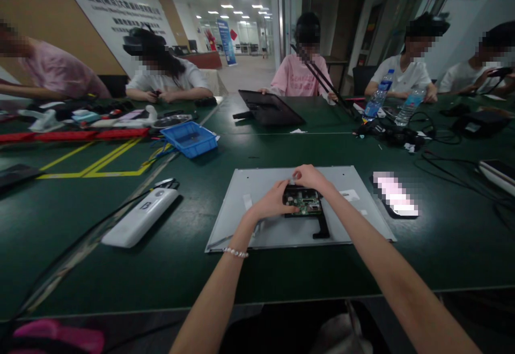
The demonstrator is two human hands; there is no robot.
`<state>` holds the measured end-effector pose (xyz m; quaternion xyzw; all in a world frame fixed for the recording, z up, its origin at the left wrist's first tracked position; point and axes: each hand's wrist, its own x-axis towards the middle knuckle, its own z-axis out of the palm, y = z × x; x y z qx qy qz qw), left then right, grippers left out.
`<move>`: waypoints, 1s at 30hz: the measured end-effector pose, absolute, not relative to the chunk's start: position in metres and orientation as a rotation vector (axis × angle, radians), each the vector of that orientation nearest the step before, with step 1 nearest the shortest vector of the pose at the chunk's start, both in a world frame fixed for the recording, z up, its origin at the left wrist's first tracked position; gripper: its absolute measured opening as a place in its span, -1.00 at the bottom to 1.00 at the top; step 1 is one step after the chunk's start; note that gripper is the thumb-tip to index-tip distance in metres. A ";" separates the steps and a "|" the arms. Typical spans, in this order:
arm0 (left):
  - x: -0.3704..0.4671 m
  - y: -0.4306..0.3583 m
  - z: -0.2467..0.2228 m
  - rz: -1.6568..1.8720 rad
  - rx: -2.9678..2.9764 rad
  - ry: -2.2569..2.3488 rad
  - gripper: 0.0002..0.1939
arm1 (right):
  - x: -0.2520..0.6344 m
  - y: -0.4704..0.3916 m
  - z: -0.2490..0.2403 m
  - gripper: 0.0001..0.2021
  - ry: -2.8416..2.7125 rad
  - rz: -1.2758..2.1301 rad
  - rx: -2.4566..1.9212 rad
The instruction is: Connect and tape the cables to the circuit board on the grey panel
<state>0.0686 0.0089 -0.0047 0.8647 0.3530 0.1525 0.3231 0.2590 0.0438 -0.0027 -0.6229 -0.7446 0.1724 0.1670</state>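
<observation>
"Location of the circuit board [308,206]?"

"Near the middle of the flat gray panel [223,225], which lies on the green counter [306,273] directly in front of the person. A black bracket [323,229] extends from the board's lower right toward the panel's near edge."

"Left hand [273,199]?"

"At the board's left side, thumb near its lower edge, fingers bent toward the upper edge. Whether it grasps the board or only rests against it, I cannot tell. Beaded bracelet [236,252] on that wrist."

"Right hand [310,177]?"

"Over the board's far edge, thumb and fingers drawn together at a small pale piece [293,180]. Too small to identify; cannot tell whether it is gripped. Fingertips sit close to the left hand's."

"Surroundings?"

"Smartphone [396,196] just right of the panel, screen lit. Left of the panel, well apart: white device [140,217] marked 'B', with a black cable at its far end. Farther off, blue plastic tray [203,149]. Across the counter, a black monitor [273,108] lies tilted before a co-worker in a pink shirt [300,75]."
</observation>
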 end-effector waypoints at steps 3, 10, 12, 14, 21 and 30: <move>0.069 0.009 -0.005 0.407 2.279 0.916 -0.07 | 0.254 0.048 -0.005 -0.84 -2.121 0.523 -1.785; 0.068 0.006 -0.006 0.397 2.285 0.959 -0.04 | 0.271 0.048 -0.003 -0.82 -1.983 0.469 -1.858; 0.067 0.007 -0.008 0.399 2.298 0.962 -0.05 | 0.287 0.042 -0.002 -0.77 -1.884 0.415 -1.924; 0.066 0.007 -0.009 0.398 2.310 0.958 -0.05 | 0.305 0.035 -0.004 -0.75 -1.765 0.357 -2.018; 0.066 0.008 -0.011 0.358 2.306 1.002 0.00 | 0.338 0.006 -0.016 -0.77 -1.777 0.216 -2.170; 0.065 0.003 -0.006 0.340 2.278 1.000 0.06 | 0.359 -0.008 -0.017 -0.70 -2.121 0.139 -1.899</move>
